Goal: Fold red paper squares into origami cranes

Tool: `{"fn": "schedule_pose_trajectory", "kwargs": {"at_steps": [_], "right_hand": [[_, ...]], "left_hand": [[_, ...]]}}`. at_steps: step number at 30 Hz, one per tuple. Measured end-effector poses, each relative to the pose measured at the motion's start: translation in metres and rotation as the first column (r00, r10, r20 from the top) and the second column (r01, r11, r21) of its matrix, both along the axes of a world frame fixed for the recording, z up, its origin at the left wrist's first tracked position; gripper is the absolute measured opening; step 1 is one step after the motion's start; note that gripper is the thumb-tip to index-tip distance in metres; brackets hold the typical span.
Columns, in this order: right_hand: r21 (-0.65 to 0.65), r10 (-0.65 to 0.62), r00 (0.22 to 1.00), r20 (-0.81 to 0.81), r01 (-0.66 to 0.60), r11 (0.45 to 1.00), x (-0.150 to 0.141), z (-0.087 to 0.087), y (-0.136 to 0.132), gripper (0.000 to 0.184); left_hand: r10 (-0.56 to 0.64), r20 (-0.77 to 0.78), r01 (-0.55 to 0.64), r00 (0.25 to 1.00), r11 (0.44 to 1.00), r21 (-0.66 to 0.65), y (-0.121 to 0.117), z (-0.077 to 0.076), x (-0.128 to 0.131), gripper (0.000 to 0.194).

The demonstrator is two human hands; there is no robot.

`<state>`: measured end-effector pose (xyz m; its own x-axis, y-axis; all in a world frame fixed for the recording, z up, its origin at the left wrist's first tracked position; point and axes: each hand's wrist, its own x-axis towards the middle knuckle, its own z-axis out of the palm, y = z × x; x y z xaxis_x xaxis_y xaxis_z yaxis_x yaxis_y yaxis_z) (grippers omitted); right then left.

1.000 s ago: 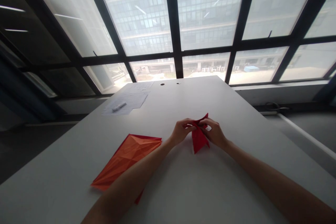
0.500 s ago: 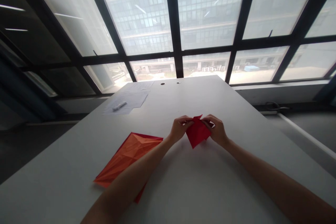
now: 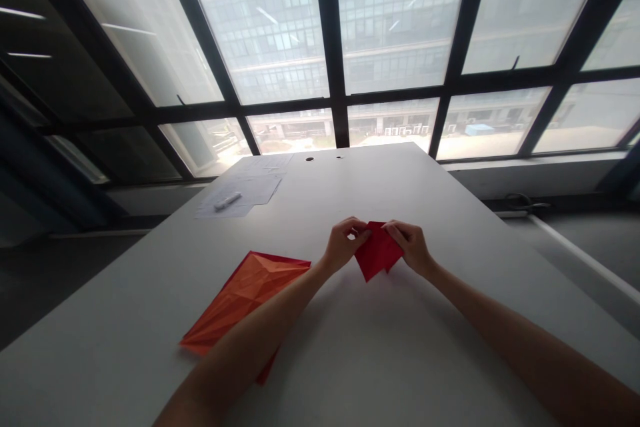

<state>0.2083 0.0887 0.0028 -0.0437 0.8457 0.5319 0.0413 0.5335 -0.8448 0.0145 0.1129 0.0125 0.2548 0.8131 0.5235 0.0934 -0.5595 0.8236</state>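
- From my end I see the red folded paper point(image 3: 377, 255) right of centre over the white table point(image 3: 350, 353), held between both hands, one point toward the near side; I cannot tell if that point touches the tabletop.
- The left hand point(image 3: 345, 240) has a narrow pinch, thumb and fingertips closed on the paper's left upper edge.
- The right hand point(image 3: 411, 245) pinches its right upper edge, fingers close together over the far corner.
- My main worry is a tear: if the two pinches pull apart unevenly, the thin sheet could give along a crease.
- A loose pinch could let the layers slip out of line; a small flap hanging below at the right could catch or bend under.
- The creased orange paper point(image 3: 245, 293) lies to the near left, partly under the left forearm point(image 3: 255, 347); should that arm sweep sideways, I judge it could drag or crumple the paper.
- I can make out no container: the orange paper lies directly on the table, as do the white sheets point(image 3: 263, 188) at the far left, with a marker-like white stick point(image 3: 227, 201) resting on them.
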Motion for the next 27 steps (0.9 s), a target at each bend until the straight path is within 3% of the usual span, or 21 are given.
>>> {"fn": "schedule_pose_trajectory", "kwargs": {"at_steps": [4, 7, 11, 15, 19, 23, 27], "right_hand": [[-0.107, 0.114, 0.993, -0.045, -0.118, 0.987, -0.002, 0.003, -0.002, 0.032], [-0.162, 0.048, 0.996, -0.079, -0.061, 0.985, -0.003, 0.002, 0.001, 0.027], [-0.24, -0.017, 0.984, -0.175, -0.026, 0.97, 0.0, 0.001, 0.006, 0.024], [-0.339, 0.111, 0.939, -0.325, -0.225, 0.913, 0.006, 0.002, 0.005, 0.03], [-0.398, 0.202, 0.896, -0.396, -0.365, 0.842, 0.009, 0.003, 0.004, 0.034], [-0.402, 0.173, 0.912, -0.372, -0.326, 0.855, 0.01, -0.001, 0.008, 0.035], [-0.405, 0.109, 0.937, -0.332, -0.246, 0.88, 0.01, -0.005, 0.011, 0.041]], "left_hand": [[0.056, 0.027, -0.056, 0.998, 0.998, 0.004, -0.001, 0.001, -0.001, 0.013], [0.043, 0.052, -0.04, 0.998, 0.998, -0.052, 0.001, 0.001, -0.003, 0.021], [-0.108, 0.092, 0.123, 0.99, 0.976, -0.181, 0.005, 0.003, -0.009, 0.039], [-0.264, 0.184, 0.312, 0.947, 0.892, -0.328, 0.005, 0.007, -0.015, 0.056], [-0.402, 0.143, 0.423, 0.904, 0.801, -0.424, 0.001, 0.011, -0.015, 0.064], [-0.351, 0.095, 0.357, 0.932, 0.83, -0.429, 0.001, 0.009, -0.011, 0.043], [-0.237, 0.077, 0.247, 0.968, 0.874, -0.418, 0.004, 0.003, -0.009, 0.04]]}}
